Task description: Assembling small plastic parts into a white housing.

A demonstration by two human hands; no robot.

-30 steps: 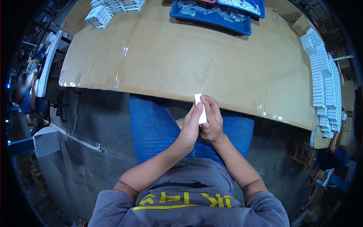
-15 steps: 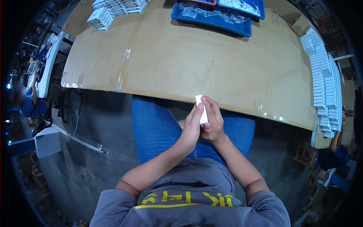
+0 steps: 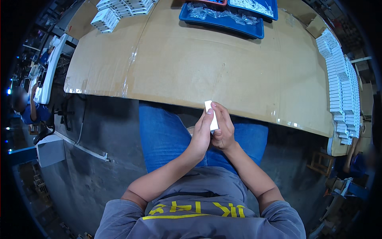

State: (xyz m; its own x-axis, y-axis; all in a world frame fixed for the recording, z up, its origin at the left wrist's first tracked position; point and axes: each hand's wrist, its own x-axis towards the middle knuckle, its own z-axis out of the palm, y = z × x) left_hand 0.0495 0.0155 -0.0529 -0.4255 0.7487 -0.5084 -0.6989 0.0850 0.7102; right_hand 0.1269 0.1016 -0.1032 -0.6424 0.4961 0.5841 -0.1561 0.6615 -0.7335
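1 white piece [image 3: 213,123] is gripped between left hand [image 3: 201,133] and right hand [image 3: 225,132], both partly curled around it.

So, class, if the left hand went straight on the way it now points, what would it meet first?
Beyond the small white rectangular box it holds, the left hand would probably first meet the brown cardboard-covered table at its near edge; depth is unclear, so it might pass above.

White piece [image 3: 214,124] partly hidden by left hand [image 3: 201,133] and right hand [image 3: 225,131], rear tray [image 3: 275,12] cropped above
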